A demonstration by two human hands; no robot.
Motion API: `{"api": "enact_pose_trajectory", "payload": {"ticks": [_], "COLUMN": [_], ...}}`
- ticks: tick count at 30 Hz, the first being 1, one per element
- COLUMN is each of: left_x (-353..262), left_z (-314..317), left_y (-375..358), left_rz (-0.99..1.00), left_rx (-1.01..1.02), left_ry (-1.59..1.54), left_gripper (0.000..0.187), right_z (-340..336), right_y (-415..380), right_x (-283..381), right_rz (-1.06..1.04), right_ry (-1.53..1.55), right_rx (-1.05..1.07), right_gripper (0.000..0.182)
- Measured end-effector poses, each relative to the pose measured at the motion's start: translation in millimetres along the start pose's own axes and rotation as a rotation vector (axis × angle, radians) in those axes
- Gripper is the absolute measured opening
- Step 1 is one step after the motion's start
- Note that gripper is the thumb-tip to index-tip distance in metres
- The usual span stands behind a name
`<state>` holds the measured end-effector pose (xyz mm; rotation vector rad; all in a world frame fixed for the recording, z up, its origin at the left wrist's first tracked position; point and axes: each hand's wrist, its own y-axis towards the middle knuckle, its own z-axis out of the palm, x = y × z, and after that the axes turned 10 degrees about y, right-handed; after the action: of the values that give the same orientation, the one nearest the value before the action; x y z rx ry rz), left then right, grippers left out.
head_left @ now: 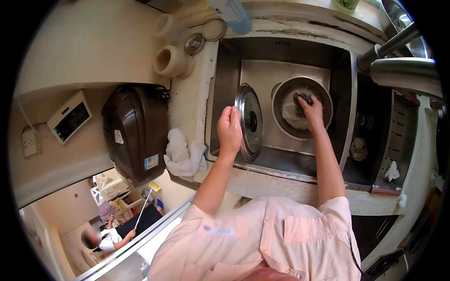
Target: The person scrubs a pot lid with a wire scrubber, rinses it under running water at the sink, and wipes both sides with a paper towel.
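Observation:
A steel sink (274, 157) holds a round metal pot (281, 96) with soapy water inside. My right hand (311, 112) reaches into the pot and presses a dark scrubber (305, 98) against its bottom. My left hand (229, 131) grips the rim of a glass pot lid (251, 122), which stands on edge against the sink's left wall, its black knob facing right.
A dark brown rice cooker (136, 133) sits left of the sink beside a white cloth (183, 154). Cream cups (171, 62) and small lids (194, 43) lie on the counter behind. A faucet (393, 44) hangs at upper right. Another person (108, 239) is visible lower left.

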<state>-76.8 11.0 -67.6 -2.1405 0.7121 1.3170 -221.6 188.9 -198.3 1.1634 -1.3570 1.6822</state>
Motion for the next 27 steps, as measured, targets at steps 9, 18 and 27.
{"api": "enact_pose_trajectory", "payload": {"ticks": [9,18,27], "left_x": [-19,-14,-13], "left_z": [11,4,0], "left_y": [-13,-27,-34], "left_rz": [0.13,0.289,0.389], "left_rx": [-0.001,0.095,0.161], "left_ry": [0.167,0.326,0.337], "left_gripper": [0.027,0.024,0.022], "right_z": [92,102,94], "right_y": [-134,-113,-82], "right_x": [83,98,104], "right_rz": [0.169,0.337,0.55], "right_ry": [0.408,0.625,0.71], "right_rx": [0.179,0.141,0.182], "right_gripper": [0.024,0.014,0.015]}}
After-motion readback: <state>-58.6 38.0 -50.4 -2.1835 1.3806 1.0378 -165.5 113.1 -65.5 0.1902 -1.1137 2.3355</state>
